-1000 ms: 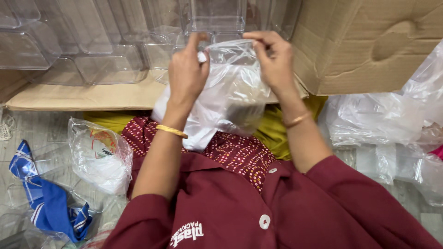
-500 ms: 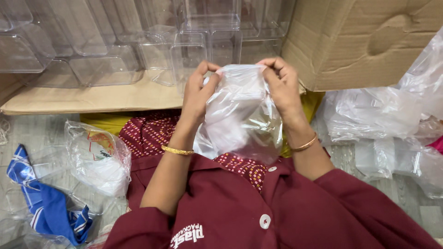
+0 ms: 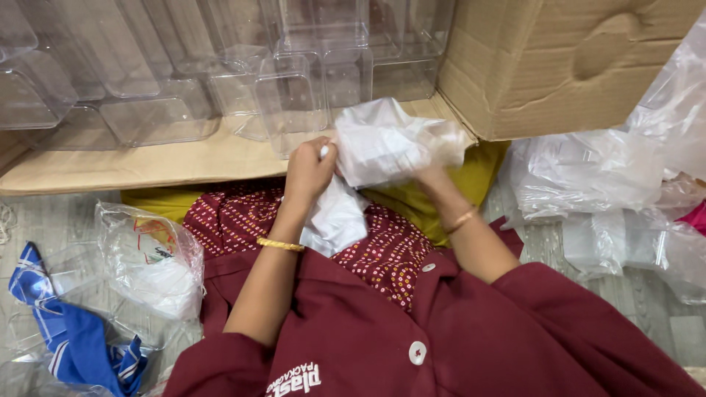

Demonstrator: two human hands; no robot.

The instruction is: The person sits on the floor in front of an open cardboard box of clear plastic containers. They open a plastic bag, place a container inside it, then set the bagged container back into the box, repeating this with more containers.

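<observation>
Two hands are closed on one crumpled clear plastic bag (image 3: 390, 143), which is held up over the lap, just in front of the flat cardboard sheet (image 3: 147, 165). By the left hand (image 3: 309, 170) a narrow pinch grip is kept on the bag's near-left edge, thumb and fingers shut on the film. The right hand (image 3: 434, 180) is mostly hidden beneath the bunched film, so its grip is judged to be closed on the bag's underside, though the fingers cannot be seen. The bag is likely held off the lap so that it can be worked freely with both hands. Its long axis runs roughly left to right, parallel to the sheet's front edge, with a tail of film hanging down towards the lap. Beyond the sheet, clear plastic boxes (image 3: 294, 103) are stacked; to its right stands a cardboard carton (image 3: 573, 66).
</observation>
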